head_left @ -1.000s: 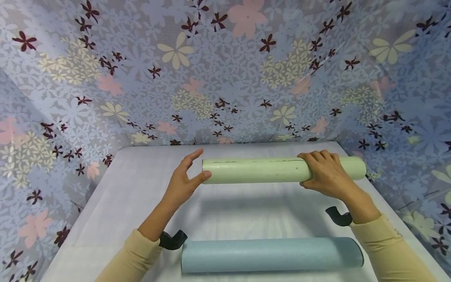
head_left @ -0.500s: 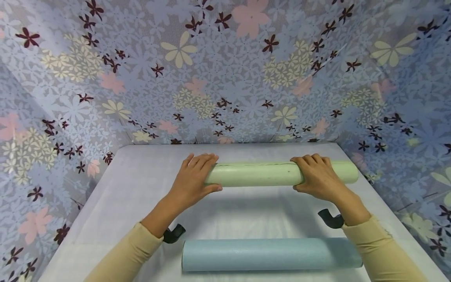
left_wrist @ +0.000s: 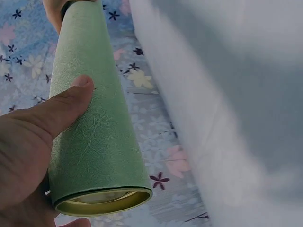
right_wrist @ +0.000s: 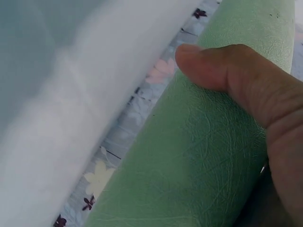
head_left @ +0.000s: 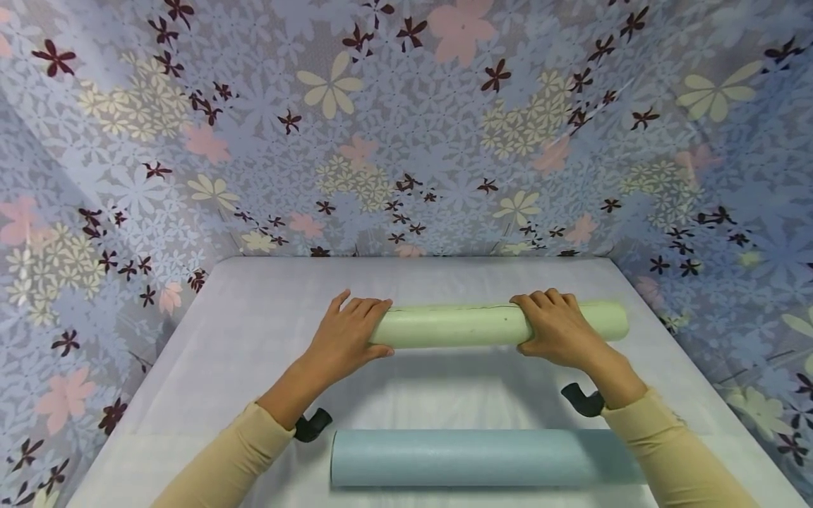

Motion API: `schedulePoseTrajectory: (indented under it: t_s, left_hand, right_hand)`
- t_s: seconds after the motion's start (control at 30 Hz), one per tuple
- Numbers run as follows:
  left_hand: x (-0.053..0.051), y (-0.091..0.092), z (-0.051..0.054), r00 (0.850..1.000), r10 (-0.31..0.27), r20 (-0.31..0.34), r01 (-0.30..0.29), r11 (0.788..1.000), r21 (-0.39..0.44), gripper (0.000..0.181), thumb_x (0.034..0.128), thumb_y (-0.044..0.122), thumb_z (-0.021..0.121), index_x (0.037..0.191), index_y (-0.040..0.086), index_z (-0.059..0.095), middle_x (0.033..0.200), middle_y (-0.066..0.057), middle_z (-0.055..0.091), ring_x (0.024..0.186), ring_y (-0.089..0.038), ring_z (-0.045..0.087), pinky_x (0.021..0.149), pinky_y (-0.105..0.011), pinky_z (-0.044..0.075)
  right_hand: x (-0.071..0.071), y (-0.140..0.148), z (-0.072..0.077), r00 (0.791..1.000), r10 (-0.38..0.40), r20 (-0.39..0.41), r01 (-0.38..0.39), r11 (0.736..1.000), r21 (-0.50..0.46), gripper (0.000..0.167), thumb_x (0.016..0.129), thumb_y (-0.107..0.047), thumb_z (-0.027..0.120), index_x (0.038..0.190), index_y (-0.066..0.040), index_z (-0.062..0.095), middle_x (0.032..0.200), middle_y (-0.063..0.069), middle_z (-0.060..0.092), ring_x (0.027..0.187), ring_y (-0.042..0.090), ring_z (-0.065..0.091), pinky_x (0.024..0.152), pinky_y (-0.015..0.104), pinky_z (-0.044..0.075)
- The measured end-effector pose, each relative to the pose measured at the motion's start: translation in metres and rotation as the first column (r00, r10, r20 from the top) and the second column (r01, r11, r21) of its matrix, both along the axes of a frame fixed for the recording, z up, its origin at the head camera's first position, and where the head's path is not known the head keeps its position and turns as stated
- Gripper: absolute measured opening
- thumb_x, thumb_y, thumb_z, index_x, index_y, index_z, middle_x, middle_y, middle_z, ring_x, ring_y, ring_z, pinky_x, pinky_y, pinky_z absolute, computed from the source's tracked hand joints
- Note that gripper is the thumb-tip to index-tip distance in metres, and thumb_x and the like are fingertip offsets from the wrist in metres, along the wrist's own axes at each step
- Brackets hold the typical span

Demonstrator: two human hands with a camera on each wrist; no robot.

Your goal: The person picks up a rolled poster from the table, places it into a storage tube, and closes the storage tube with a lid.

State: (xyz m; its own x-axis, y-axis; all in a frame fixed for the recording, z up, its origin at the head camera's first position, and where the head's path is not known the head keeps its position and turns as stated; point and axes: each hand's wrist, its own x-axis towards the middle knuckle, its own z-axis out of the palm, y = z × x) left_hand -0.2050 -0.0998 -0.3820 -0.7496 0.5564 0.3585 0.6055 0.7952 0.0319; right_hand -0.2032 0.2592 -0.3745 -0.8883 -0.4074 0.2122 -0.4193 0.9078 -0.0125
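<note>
A pale green cylindrical tube [head_left: 454,327] lies crosswise above the white-covered table, a shadow below it. My left hand [head_left: 346,335] grips its left end, thumb on the near side and fingers over the far side. Toward the tube's right end, my right hand [head_left: 559,331] grips it the same way. In the left wrist view the green tube [left_wrist: 94,146] shows wrinkled skin and a gold-coloured rim round a recessed end. The right wrist view has my right thumb pressed on the green tube [right_wrist: 189,156]. Nearer me, a light blue tube [head_left: 476,457] lies on the table, parallel to it.
The white-covered table [head_left: 254,282] ends at a flower-patterned cloth [head_left: 406,141] at the back and both sides. Black curved pieces [head_left: 313,425] stick out by both wrists. My right sleeve [head_left: 667,441] covers the blue tube's right end.
My left hand, earlier spread at the green tube's left end, has closed round it. Both hands and the tube have come slightly nearer, with the right hand and tube also shifting left.
</note>
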Motion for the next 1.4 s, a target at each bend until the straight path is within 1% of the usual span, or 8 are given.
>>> schedulePoseTrajectory:
  t_s: [0.2, 0.37, 0.57, 0.67, 0.83, 0.97, 1.2, 1.4]
  left_hand:
    - [0.0, -0.003, -0.02, 0.993, -0.001, 0.115, -0.003, 0.999, 0.033, 0.076, 0.0731, 0.049, 0.076, 0.136, 0.014, 0.049, 0.128, -0.005, 0.059, 0.115, -0.025, 0.056, 0.107, -0.047, 0.035]
    - [0.0, -0.005, -0.036, 0.98, 0.009, 0.197, -0.017, 0.999, 0.042, 0.076, 0.0735, 0.048, 0.076, 0.135, 0.013, 0.049, 0.128, -0.005, 0.059, 0.115, -0.026, 0.056, 0.105, -0.046, 0.035]
    - [0.001, -0.009, -0.048, 0.96, 0.004, 0.28, -0.024, 0.997, 0.068, 0.074, 0.0729, 0.046, 0.077, 0.134, 0.012, 0.052, 0.126, -0.006, 0.061, 0.115, -0.026, 0.056, 0.104, -0.047, 0.035]
    - [0.002, -0.011, -0.053, 0.953, -0.006, 0.302, -0.019, 0.997, 0.079, 0.073, 0.0723, 0.045, 0.078, 0.133, 0.012, 0.053, 0.124, -0.007, 0.062, 0.114, -0.027, 0.056, 0.104, -0.048, 0.036]
    - [0.002, -0.014, -0.06, 0.944, -0.011, 0.329, -0.019, 0.996, 0.088, 0.074, 0.0723, 0.045, 0.078, 0.133, 0.011, 0.052, 0.125, -0.007, 0.062, 0.114, -0.026, 0.056, 0.104, -0.049, 0.035]
    - [0.001, -0.016, -0.065, 0.943, -0.011, 0.331, -0.015, 0.997, 0.077, 0.074, 0.0722, 0.047, 0.077, 0.133, 0.011, 0.052, 0.124, -0.006, 0.062, 0.113, -0.025, 0.057, 0.103, -0.049, 0.036]
    - [0.003, -0.018, -0.065, 0.945, -0.011, 0.328, -0.013, 0.997, 0.072, 0.073, 0.0719, 0.046, 0.078, 0.132, 0.012, 0.053, 0.121, -0.006, 0.063, 0.112, -0.025, 0.057, 0.102, -0.048, 0.037]
    - [0.004, -0.018, -0.066, 0.942, -0.01, 0.336, -0.011, 0.998, 0.062, 0.074, 0.0727, 0.046, 0.077, 0.133, 0.012, 0.051, 0.122, -0.007, 0.061, 0.113, -0.026, 0.055, 0.103, -0.05, 0.036]
  right_hand:
    - [-0.001, -0.005, -0.016, 0.999, 0.0, 0.04, 0.0, 1.0, 0.02, 0.072, 0.062, -0.03, 0.083, 0.124, -0.01, 0.054, 0.108, 0.013, 0.061, 0.098, 0.032, 0.051, 0.083, 0.054, 0.037]
    - [0.001, -0.009, -0.027, 0.996, 0.0, 0.093, -0.003, 1.0, 0.028, 0.068, 0.062, -0.029, 0.082, 0.122, -0.011, 0.055, 0.104, 0.01, 0.061, 0.095, 0.031, 0.051, 0.081, 0.052, 0.037]
    - [0.0, -0.015, -0.035, 0.985, 0.0, 0.171, -0.011, 0.998, 0.06, 0.064, 0.063, -0.026, 0.08, 0.12, -0.011, 0.056, 0.101, 0.008, 0.06, 0.095, 0.03, 0.052, 0.08, 0.051, 0.039]
    - [-0.001, -0.017, -0.037, 0.978, 0.006, 0.209, -0.026, 0.996, 0.089, 0.063, 0.063, -0.028, 0.079, 0.119, -0.011, 0.055, 0.101, 0.007, 0.061, 0.096, 0.03, 0.053, 0.082, 0.052, 0.039]
    - [-0.003, -0.021, -0.041, 0.969, 0.025, 0.246, -0.06, 0.989, 0.135, 0.064, 0.063, -0.032, 0.081, 0.118, -0.01, 0.055, 0.1, 0.006, 0.062, 0.095, 0.029, 0.055, 0.084, 0.052, 0.039]
    - [-0.004, -0.023, -0.046, 0.965, 0.026, 0.262, -0.069, 0.985, 0.157, 0.065, 0.062, -0.035, 0.083, 0.116, -0.011, 0.055, 0.099, 0.005, 0.063, 0.094, 0.028, 0.056, 0.085, 0.05, 0.039]
    - [-0.005, -0.026, -0.051, 0.962, 0.019, 0.273, -0.067, 0.984, 0.167, 0.066, 0.06, -0.037, 0.084, 0.113, -0.012, 0.055, 0.096, 0.004, 0.063, 0.093, 0.027, 0.058, 0.086, 0.05, 0.04]
    - [-0.006, -0.027, -0.053, 0.956, 0.019, 0.291, -0.071, 0.983, 0.169, 0.069, 0.06, -0.04, 0.085, 0.115, -0.011, 0.054, 0.099, 0.006, 0.062, 0.094, 0.029, 0.057, 0.088, 0.051, 0.04]
